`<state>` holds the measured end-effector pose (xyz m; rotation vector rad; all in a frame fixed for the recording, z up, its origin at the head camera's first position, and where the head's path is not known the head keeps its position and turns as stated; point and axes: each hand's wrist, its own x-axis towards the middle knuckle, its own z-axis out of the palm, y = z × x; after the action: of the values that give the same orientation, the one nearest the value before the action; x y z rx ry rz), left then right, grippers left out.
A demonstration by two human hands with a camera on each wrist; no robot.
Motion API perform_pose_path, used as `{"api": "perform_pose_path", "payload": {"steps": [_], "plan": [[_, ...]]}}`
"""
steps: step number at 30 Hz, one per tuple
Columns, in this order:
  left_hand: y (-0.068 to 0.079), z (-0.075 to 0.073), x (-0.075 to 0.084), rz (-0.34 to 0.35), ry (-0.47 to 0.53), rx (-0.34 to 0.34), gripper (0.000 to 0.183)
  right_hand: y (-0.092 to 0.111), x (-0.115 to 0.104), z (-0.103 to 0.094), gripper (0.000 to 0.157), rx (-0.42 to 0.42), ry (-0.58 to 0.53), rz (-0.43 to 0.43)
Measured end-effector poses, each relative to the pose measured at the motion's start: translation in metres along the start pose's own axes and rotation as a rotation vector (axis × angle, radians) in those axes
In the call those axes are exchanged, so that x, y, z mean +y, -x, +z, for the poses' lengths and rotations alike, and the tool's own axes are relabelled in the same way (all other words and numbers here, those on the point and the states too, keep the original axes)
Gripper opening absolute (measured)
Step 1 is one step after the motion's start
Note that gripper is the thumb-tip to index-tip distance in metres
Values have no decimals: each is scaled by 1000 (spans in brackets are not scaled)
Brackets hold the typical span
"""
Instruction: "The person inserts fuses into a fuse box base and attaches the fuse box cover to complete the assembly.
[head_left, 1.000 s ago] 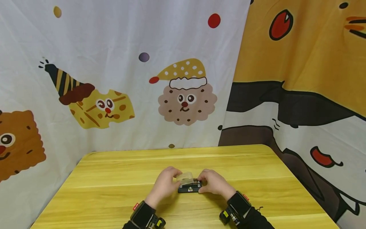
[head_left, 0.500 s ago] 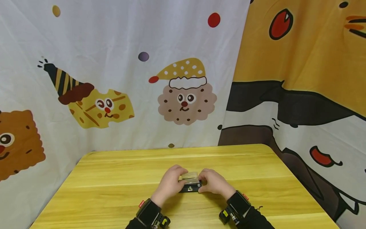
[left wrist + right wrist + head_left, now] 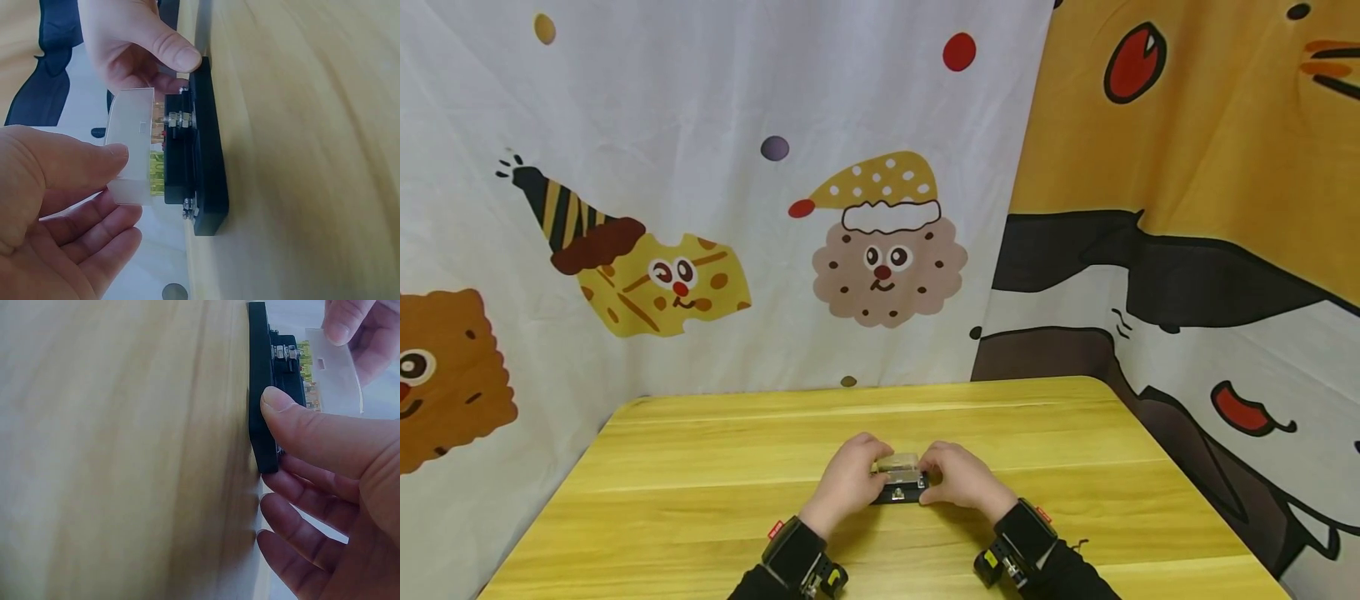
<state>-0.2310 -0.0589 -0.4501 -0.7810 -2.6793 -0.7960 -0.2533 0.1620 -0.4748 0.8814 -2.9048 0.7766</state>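
Note:
A black fuse box base lies on the table between both hands in the head view. Yellow-green and orange-brown blade fuses stick up from it, with metal studs at its ends. My left hand pinches a clear plastic cover between thumb and fingers. The cover sits over the fuses, and a strip of them shows between its edge and the black block. My right hand grips the right end of the base, its thumb on the near edge and fingers behind.
The yellow wood-grain table extends on all sides of the hands. Behind it hangs a white curtain with cartoon prints. Both wrists wear black straps with cameras.
My left hand has moved right with the cover, from a tilt at the base's left to lined up over the fuses. The right hand has kept its grip on the base.

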Motion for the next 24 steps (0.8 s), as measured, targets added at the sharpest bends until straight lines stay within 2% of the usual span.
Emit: {"api": "perform_pose_path", "payload": {"steps": [24], "plan": [[0, 9, -7, 5, -25, -13, 25, 1, 1, 0, 35, 1, -6, -18]]}}
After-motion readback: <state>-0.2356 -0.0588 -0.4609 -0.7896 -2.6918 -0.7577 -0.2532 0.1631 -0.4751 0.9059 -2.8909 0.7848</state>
